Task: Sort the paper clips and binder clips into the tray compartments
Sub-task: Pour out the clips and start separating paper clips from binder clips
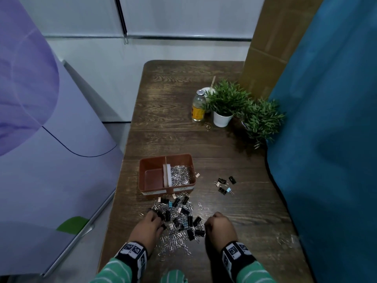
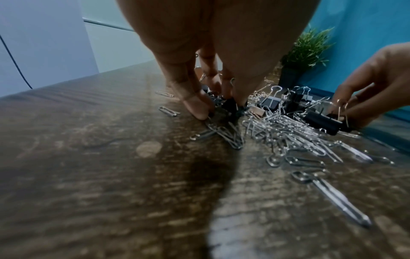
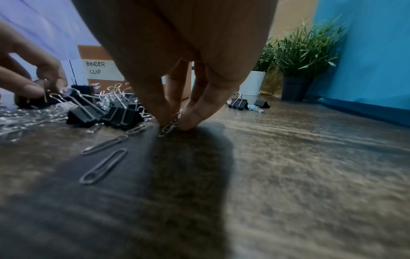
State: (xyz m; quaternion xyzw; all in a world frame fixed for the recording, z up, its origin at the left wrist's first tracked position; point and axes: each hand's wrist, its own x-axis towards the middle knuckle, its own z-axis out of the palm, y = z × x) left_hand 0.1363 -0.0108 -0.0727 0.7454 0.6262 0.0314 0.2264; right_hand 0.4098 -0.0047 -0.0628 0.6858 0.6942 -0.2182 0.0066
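Observation:
A brown two-compartment tray stands mid-table; its left compartment is bare and its right one holds silver paper clips. A label on its front reads "BINDER CLIP". In front of it lies a mixed pile of paper clips and black binder clips. My left hand reaches into the pile's left side, fingers curled round a black binder clip. My right hand, at the pile's right edge, pinches a few paper clips against the table.
A few binder clips lie apart, right of the tray. At the back right stand a bottle, two potted plants and a cardboard box. A blue curtain bounds the right side. The table edge drops off on the left.

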